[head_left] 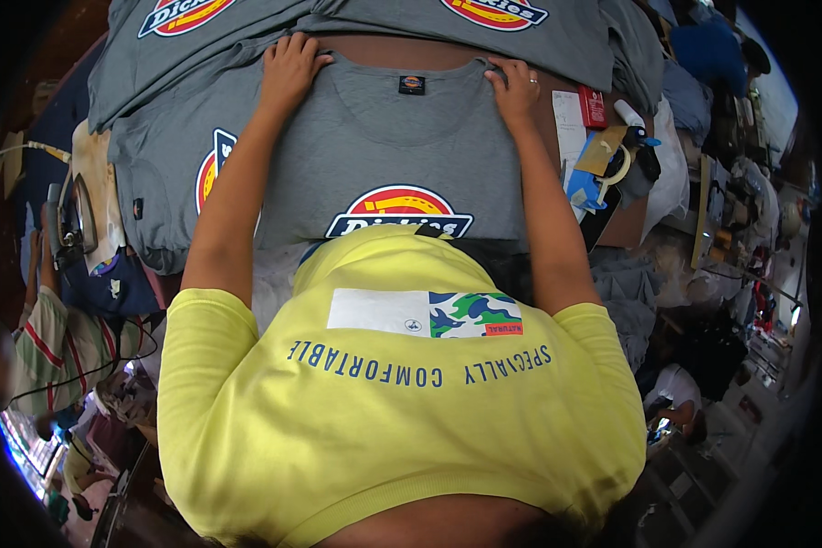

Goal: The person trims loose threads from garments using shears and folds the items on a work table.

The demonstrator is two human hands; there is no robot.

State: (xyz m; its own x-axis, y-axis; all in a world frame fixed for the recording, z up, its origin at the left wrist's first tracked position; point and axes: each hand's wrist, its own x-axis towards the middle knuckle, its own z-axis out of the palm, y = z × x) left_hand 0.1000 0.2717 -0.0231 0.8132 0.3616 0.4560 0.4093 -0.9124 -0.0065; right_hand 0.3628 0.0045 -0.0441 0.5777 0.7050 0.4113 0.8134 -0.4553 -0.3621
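Observation:
A grey T-shirt [411, 128] lies spread in front of me, its neckline away from me and a large colourful printed badge near my body. At its far left shoulder, my left hand [291, 69] has its fingers curled on the cloth. My right hand [517, 89], with a ring on one finger, pinches the far right shoulder between thumb and fingers. A small dark label [412, 85] shows inside the back of the neck. The shirt's lower edge is hidden by my yellow top.
More grey shirts [169, 137] lie at the left and along the far side. To the right, a red box [593, 108], paper sheet [571, 137] and tape roll [615, 173] sit on the brown table [543, 128]. An iron [80, 215] stands far left, near another person [59, 342].

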